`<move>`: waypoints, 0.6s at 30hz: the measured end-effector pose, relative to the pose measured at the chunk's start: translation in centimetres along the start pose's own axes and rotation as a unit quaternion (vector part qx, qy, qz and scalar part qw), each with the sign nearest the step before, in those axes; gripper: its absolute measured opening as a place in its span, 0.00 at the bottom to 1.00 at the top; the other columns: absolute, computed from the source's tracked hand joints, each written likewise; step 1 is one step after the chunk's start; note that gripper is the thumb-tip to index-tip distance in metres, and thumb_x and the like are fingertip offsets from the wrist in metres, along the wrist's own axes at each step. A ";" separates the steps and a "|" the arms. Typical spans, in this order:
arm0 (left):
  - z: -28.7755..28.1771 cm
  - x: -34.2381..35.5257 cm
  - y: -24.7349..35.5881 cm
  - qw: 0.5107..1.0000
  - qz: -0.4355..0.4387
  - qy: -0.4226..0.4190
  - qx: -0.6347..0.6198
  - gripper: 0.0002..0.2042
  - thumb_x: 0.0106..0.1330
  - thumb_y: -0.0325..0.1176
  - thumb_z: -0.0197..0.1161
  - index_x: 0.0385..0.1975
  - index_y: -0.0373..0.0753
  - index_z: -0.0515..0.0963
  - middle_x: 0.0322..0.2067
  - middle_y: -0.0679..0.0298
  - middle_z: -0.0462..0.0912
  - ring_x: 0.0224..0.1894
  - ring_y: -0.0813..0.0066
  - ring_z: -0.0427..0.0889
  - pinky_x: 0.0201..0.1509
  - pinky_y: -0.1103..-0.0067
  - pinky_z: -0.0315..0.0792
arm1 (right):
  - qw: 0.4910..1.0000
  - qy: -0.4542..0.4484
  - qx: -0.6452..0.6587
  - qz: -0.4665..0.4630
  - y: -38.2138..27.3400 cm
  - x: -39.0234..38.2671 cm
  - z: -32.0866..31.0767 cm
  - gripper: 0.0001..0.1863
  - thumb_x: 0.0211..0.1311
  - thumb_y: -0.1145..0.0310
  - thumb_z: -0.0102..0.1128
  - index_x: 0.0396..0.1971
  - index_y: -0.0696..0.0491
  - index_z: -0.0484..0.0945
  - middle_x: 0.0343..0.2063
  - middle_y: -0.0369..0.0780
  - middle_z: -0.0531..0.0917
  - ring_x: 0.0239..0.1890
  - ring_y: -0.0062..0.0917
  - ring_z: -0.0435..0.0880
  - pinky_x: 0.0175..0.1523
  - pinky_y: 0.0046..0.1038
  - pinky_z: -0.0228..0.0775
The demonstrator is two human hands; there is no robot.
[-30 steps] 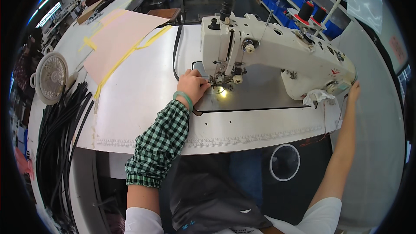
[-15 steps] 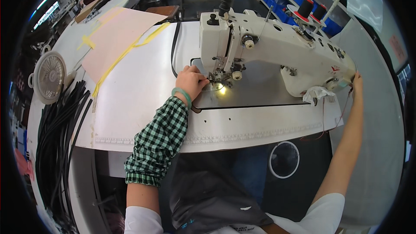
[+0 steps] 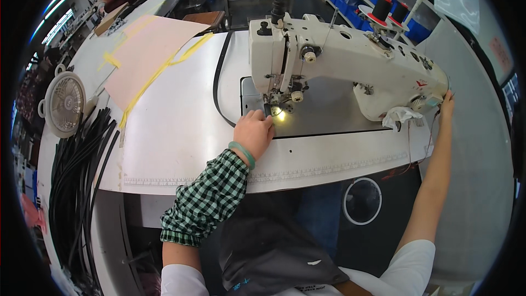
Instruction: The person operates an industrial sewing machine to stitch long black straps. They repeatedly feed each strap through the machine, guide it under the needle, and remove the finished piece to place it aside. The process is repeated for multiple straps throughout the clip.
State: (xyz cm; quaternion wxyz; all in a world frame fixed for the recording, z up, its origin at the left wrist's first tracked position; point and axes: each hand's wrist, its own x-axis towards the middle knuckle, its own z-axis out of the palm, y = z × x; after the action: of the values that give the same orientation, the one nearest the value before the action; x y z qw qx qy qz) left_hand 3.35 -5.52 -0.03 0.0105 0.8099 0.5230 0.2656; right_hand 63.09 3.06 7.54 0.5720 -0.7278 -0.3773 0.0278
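Note:
A white sewing machine [image 3: 339, 49] stands on the table, its small lamp lit beside the needle. Below the presser foot [image 3: 272, 101], my left hand [image 3: 255, 132] is closed in a pinch on a narrow black strap [image 3: 218, 85]. The strap curves from the far table edge down to my fingers, its end lying by the foot. A green bangle and a checked sleeve cover are on that arm. My right hand [image 3: 448, 105] reaches to the machine's far right end and grips the handwheel there, its fingers partly hidden.
A bundle of black straps [image 3: 79, 186] hangs over the table's left edge beside a round light-coloured fan [image 3: 64, 104]. Pink sheet material [image 3: 153, 55] with yellow tape lies at the back left. Thread spools [image 3: 382, 8] stand behind the machine. A white cloth [image 3: 402, 116] is tucked at its base.
My left hand has moved nearer to me and slightly right, and the strap now bows in a longer curve toward it. My right hand stays at the machine's right end.

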 end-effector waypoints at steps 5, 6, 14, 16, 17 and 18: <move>0.2 -0.1 -0.5 0.996 0.038 0.079 0.021 0.07 0.51 0.32 0.58 0.29 0.40 0.76 0.24 0.65 0.72 0.31 0.69 0.72 0.39 0.72 0.62 | 0.997 0.016 0.075 -0.007 0.4 -1.9 1.9 0.25 0.63 0.52 0.38 0.46 0.61 0.63 0.40 0.44 0.74 0.39 0.29 0.75 0.43 0.26 0.69; 0.2 0.0 -0.5 0.996 0.032 0.083 0.021 0.07 0.50 0.31 0.59 0.30 0.40 0.76 0.23 0.65 0.73 0.30 0.69 0.72 0.39 0.72 0.61 | 0.993 0.028 0.111 -0.012 1.3 -2.2 2.6 0.25 0.63 0.53 0.37 0.47 0.61 0.63 0.40 0.44 0.73 0.40 0.29 0.74 0.44 0.26 0.68; 1.1 0.2 -1.2 0.996 -0.011 -0.066 0.056 0.09 0.55 0.37 0.54 0.32 0.41 0.75 0.21 0.66 0.75 0.30 0.70 0.74 0.37 0.72 0.60 | 0.991 0.054 0.124 -0.011 9.4 1.4 4.0 0.25 0.63 0.53 0.37 0.44 0.62 0.67 0.38 0.46 0.76 0.38 0.29 0.76 0.39 0.29 0.68; 1.8 1.7 -0.3 0.998 0.019 -0.058 0.031 0.09 0.56 0.37 0.54 0.31 0.41 0.76 0.21 0.66 0.76 0.30 0.70 0.74 0.36 0.72 0.60 | 0.982 0.177 -0.031 -0.063 10.2 4.5 -2.5 0.26 0.62 0.52 0.39 0.44 0.61 0.69 0.41 0.45 0.76 0.40 0.30 0.77 0.42 0.27 0.68; 1.8 1.4 -0.6 0.997 0.014 -0.069 0.038 0.10 0.57 0.37 0.53 0.33 0.40 0.76 0.21 0.67 0.76 0.31 0.70 0.74 0.36 0.73 0.60 | 0.978 0.177 -0.082 -0.074 10.1 2.7 -1.4 0.24 0.63 0.54 0.38 0.43 0.61 0.70 0.42 0.44 0.75 0.41 0.30 0.76 0.43 0.27 0.67; 2.1 1.2 -1.0 0.997 0.005 -0.061 0.042 0.10 0.57 0.38 0.53 0.34 0.40 0.75 0.22 0.67 0.76 0.31 0.71 0.74 0.37 0.74 0.60 | 0.973 0.190 -0.066 -0.117 9.4 1.6 -0.7 0.25 0.63 0.54 0.37 0.44 0.61 0.70 0.43 0.45 0.75 0.42 0.32 0.75 0.44 0.29 0.66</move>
State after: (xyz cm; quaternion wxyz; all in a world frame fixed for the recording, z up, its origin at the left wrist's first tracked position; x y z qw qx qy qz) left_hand 3.84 -3.48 -1.66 0.0067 0.8268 0.5281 0.1937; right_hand 69.43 2.88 0.40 0.5835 -0.7067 -0.3451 -0.2026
